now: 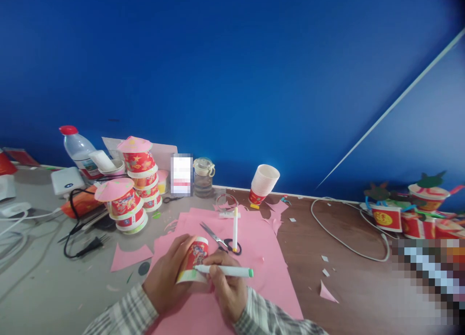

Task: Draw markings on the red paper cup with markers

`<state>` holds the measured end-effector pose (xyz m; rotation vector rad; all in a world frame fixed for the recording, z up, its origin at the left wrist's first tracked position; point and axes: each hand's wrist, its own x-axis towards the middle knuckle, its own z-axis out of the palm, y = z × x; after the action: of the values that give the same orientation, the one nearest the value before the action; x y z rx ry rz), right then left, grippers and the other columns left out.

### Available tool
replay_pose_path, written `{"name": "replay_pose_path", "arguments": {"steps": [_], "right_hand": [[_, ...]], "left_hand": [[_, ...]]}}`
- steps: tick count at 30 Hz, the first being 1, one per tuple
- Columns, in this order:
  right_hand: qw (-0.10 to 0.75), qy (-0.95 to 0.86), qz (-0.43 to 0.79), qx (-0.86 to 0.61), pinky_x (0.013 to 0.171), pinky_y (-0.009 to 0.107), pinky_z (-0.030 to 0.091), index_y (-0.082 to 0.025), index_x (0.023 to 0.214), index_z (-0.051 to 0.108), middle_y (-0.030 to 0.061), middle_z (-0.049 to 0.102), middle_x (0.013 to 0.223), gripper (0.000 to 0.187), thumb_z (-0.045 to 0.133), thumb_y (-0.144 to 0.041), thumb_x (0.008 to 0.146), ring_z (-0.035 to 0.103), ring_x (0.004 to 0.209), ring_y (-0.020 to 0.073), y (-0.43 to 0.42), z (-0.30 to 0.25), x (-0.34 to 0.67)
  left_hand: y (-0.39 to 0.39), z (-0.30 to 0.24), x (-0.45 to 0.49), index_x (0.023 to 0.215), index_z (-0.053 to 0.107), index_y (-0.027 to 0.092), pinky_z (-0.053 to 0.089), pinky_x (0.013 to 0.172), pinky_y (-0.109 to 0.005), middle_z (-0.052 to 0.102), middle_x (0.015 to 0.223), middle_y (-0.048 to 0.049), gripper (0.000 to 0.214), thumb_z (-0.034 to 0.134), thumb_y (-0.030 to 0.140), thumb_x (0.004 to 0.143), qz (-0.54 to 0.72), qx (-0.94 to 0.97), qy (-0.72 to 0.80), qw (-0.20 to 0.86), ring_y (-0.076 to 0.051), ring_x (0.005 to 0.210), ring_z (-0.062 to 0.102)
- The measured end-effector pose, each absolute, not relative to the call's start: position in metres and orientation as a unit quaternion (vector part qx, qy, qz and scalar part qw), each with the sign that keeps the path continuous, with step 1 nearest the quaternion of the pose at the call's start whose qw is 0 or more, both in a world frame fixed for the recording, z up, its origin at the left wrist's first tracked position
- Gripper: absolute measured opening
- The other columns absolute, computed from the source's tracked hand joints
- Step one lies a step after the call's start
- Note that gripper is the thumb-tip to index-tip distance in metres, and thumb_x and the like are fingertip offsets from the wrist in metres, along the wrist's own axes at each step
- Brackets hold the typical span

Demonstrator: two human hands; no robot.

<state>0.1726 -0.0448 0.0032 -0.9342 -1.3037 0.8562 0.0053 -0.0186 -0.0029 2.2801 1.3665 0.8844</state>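
My left hand is closed around a red printed paper cup piece with a pale, partly green-tinted lower edge. Between the fingers of my right hand is a white marker with a green end, its tip touching the cup near that edge. Both hands are over pink paper. Just beyond them lie open scissors with black handles. A white marker with a yellow end rests across the scissors' handle.
Stacked red cups with pink cone tops stand at the left beside a plastic bottle. A glass jar and a leaning cup stack are by the blue wall. Decorated cups and a white cable lie right.
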Motion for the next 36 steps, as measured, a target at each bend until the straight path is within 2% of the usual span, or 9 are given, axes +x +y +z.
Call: {"name": "replay_pose_path", "arguments": {"steps": [3,7,11,15,20,25,34,36], "right_hand": [[0.593,-0.571,0.395,-0.409,0.051,0.026,0.047,-0.02,0.073,0.067,0.0017,0.064,0.06,0.02,0.05,-0.03,0.078,0.057,0.052,0.0181,-0.045,0.007,0.175],[0.593,-0.549,0.42,-0.413,0.043,0.023,0.041,-0.018,0.067,0.064,-0.0016,0.055,0.052,0.027,0.047,-0.036,0.08,0.049,0.042,0.0144,-0.045,0.008,0.178],[0.606,-0.54,0.41,-0.416,0.044,0.024,0.041,-0.018,0.065,0.063,-0.0024,0.052,0.05,0.031,0.045,-0.038,0.081,0.048,0.042,0.0145,-0.045,0.007,0.179],[0.601,-0.559,0.37,-0.435,0.045,0.024,0.042,-0.019,0.063,0.062,-0.0015,0.054,0.051,0.029,0.045,-0.034,0.081,0.05,0.045,0.0156,-0.044,0.008,0.179],[0.576,-0.613,0.333,-0.426,0.046,0.024,0.042,-0.02,0.068,0.063,-0.0006,0.058,0.054,0.02,0.047,-0.022,0.079,0.053,0.045,0.0164,-0.045,0.011,0.181],[0.571,-0.658,0.282,-0.401,0.05,0.026,0.045,-0.021,0.072,0.064,0.0009,0.062,0.058,0.018,0.047,-0.016,0.077,0.058,0.05,0.0182,-0.047,0.015,0.181],[0.579,-0.681,0.269,-0.359,0.06,0.032,0.049,-0.026,0.079,0.064,0.0,0.066,0.062,0.018,0.048,-0.017,0.076,0.059,0.053,0.0193,-0.054,0.014,0.178],[0.581,-0.676,0.271,-0.363,0.058,0.031,0.048,-0.025,0.078,0.064,-0.0001,0.065,0.061,0.018,0.049,-0.017,0.076,0.058,0.051,0.019,-0.053,0.015,0.179]], "left_hand": [[-0.019,-0.004,0.005,0.118,0.03,0.03,0.049,0.08,-0.037,0.045,0.117,-0.0043,0.063,0.059,0.038,0.063,0.308,0.803,0.48,0.172,-0.024,0.102,0.048],[-0.018,-0.009,0.003,0.119,0.029,0.029,0.049,0.081,-0.037,0.043,0.119,-0.0048,0.064,0.059,0.04,0.064,0.309,0.803,0.482,0.164,-0.024,0.103,0.047],[-0.016,-0.012,0.001,0.12,0.028,0.028,0.048,0.082,-0.036,0.043,0.119,-0.0051,0.066,0.06,0.039,0.064,0.305,0.809,0.474,0.169,-0.024,0.103,0.047],[-0.016,-0.011,0.001,0.12,0.027,0.029,0.047,0.082,-0.038,0.043,0.119,-0.0042,0.066,0.06,0.038,0.064,0.298,0.81,0.475,0.174,-0.024,0.104,0.046],[-0.017,-0.009,0.003,0.12,0.027,0.028,0.048,0.082,-0.039,0.043,0.12,-0.004,0.065,0.058,0.036,0.063,0.3,0.808,0.481,0.163,-0.024,0.104,0.046],[-0.019,-0.007,0.004,0.119,0.028,0.027,0.048,0.081,-0.038,0.044,0.117,-0.0042,0.065,0.058,0.036,0.063,0.311,0.808,0.476,0.155,-0.024,0.104,0.046],[-0.021,-0.002,0.007,0.119,0.029,0.025,0.05,0.079,-0.038,0.045,0.116,-0.0057,0.064,0.058,0.039,0.063,0.307,0.807,0.479,0.158,-0.024,0.101,0.048],[-0.02,-0.003,0.007,0.119,0.029,0.026,0.049,0.079,-0.038,0.044,0.116,-0.0054,0.064,0.057,0.038,0.063,0.309,0.807,0.478,0.159,-0.024,0.102,0.047]]}}
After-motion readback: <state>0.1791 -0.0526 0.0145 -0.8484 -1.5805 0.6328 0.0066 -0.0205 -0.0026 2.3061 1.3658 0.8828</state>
